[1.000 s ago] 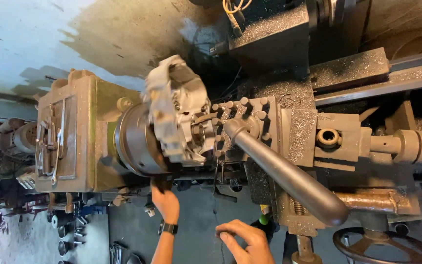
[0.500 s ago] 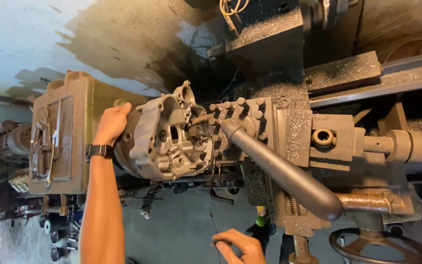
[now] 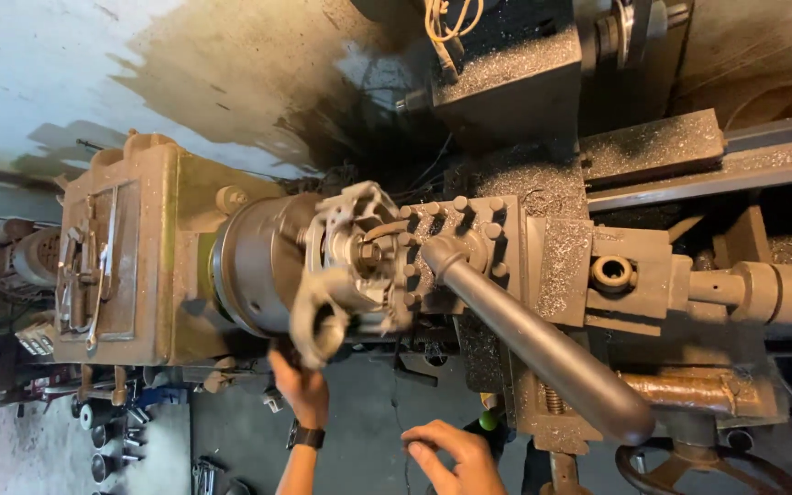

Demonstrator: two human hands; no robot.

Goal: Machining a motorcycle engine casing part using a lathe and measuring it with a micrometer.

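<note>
Lathe layout, view rotated.
Cast part (image 3: pixel 350 266) on chuck (image 3: pixel 254 266), headstock (image 3: pixel 121 247) to its left, tool post (image 3: pixel 460 247) right; left hand (image 3: pixel 302 390) below the chuck, right hand (image 3: pixel 451 454) lower right.

Lathe headstock (image 3: pixel 139 247) at 9 o'clock: olive-yellow paint, worn, dark grime streaks. Chuck (image 3: pixel 254 266) beside it: dark grey steel. Cast metal part (image 3: pixel 350 270) at centre: pale silver-grey, blurred. Tool post (image 3: pixel 469 243) at centre: black-grey, row of dark bolt heads, speckled with grey chips. Long handle (image 3: pixel 543 344) toward 4 o'clock: matte dark grey. Carriage (image 3: pixel 634 275) at 3 o'clock: black, dusted with grey swarf. Handwheel (image 3: pixel 703 467) at 5 o'clock: rusty brown-black. Wall (image 3: pixel 93 64) at 11 o'clock: pale blue-white with big brown-black oil stain. Wires (image 3: pixel 446 23) at 12 o'clock: yellow. Left hand (image 3: pixel 302 390) at 6 o'clock: black watch (image 3: pixel 305 435) on wrist. Floor (image 3: pixel 368 431) at 6 o'clock: dark grey.
</note>
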